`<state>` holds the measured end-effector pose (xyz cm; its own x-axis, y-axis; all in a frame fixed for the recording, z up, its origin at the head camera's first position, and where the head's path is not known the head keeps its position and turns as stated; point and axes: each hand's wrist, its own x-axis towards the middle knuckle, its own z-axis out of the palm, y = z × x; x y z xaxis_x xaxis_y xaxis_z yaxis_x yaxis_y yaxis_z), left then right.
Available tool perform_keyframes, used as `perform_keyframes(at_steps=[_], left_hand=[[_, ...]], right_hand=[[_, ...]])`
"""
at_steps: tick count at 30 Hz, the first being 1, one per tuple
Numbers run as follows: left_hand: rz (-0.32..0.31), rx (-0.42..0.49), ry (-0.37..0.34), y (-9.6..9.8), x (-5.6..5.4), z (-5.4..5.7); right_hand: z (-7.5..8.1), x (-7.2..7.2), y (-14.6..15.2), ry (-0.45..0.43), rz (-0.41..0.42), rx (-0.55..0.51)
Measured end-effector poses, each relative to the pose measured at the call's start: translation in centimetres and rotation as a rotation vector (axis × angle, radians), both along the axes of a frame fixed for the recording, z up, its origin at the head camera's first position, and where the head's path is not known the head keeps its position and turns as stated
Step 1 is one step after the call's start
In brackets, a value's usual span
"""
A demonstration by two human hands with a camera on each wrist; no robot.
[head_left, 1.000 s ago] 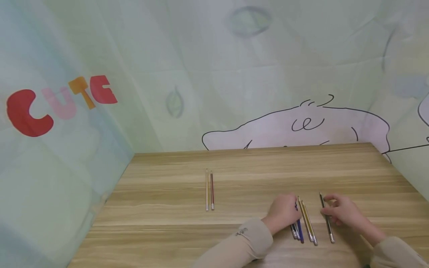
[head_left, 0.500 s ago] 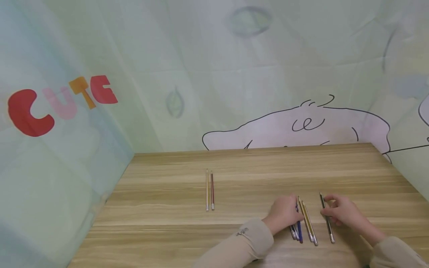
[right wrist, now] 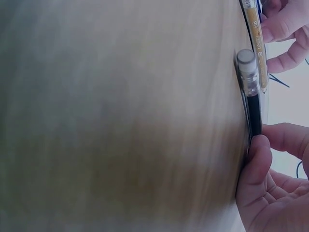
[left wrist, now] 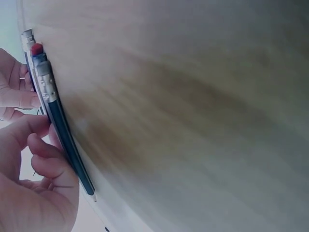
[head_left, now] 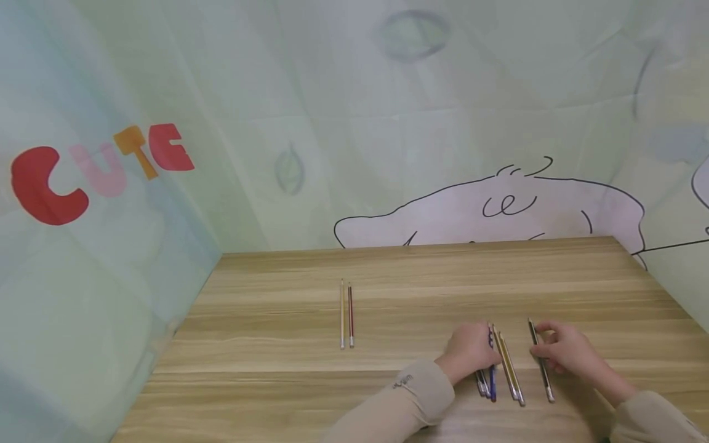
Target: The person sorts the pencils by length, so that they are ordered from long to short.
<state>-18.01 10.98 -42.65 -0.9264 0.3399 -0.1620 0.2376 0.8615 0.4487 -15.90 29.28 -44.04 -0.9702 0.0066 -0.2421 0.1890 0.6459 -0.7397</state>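
My left hand point(head_left: 469, 352) pinches a blue pencil point(head_left: 493, 383) lying on the table. Several dark pencils point(head_left: 483, 384) lie close beside it, their upper parts hidden under that hand. A dark pencil point(left wrist: 67, 140) with a grey eraser runs along the fingers in the left wrist view. Just right of the left hand, two yellow pencils point(head_left: 512, 375) lie side by side, slightly slanted. My right hand point(head_left: 570, 349) holds a black pencil point(head_left: 542, 369) between thumb and forefinger; its white eraser end points toward me. The right wrist view shows this black pencil point(right wrist: 254, 113) up close.
Farther left on the wooden table point(head_left: 266, 369), a light pencil point(head_left: 342, 317) and a dark red pencil point(head_left: 351, 317) lie parallel with a narrow gap. A printed curtain point(head_left: 277, 123) hangs along the table's back and left edges.
The blue pencil's eraser end has shifted left, closer to the dark pencils, under my left hand. My right hand and the black pencil have hardly moved.
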Motion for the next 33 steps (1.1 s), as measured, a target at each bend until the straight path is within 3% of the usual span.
perform_keyframes(at_steps=[7, 20, 24, 33], left_hand=[[0.012, 0.043, -0.032, 0.0, 0.0, 0.1], [0.001, 0.093, -0.015, -0.5, 0.0, 0.3], [0.006, 0.153, -0.023, -0.7, -0.2, 0.2], [0.034, 0.390, -0.099, -1.6, -0.8, 0.5]], right_hand=[[0.0, -0.1, -0.2, 0.002, -0.013, 0.034], [0.1, -0.3, -0.4, -0.017, -0.036, 0.045], [0.3, -0.2, -0.3, -0.004, -0.021, 0.029], [0.9, -0.7, -0.2, 0.089, 0.034, -0.017]])
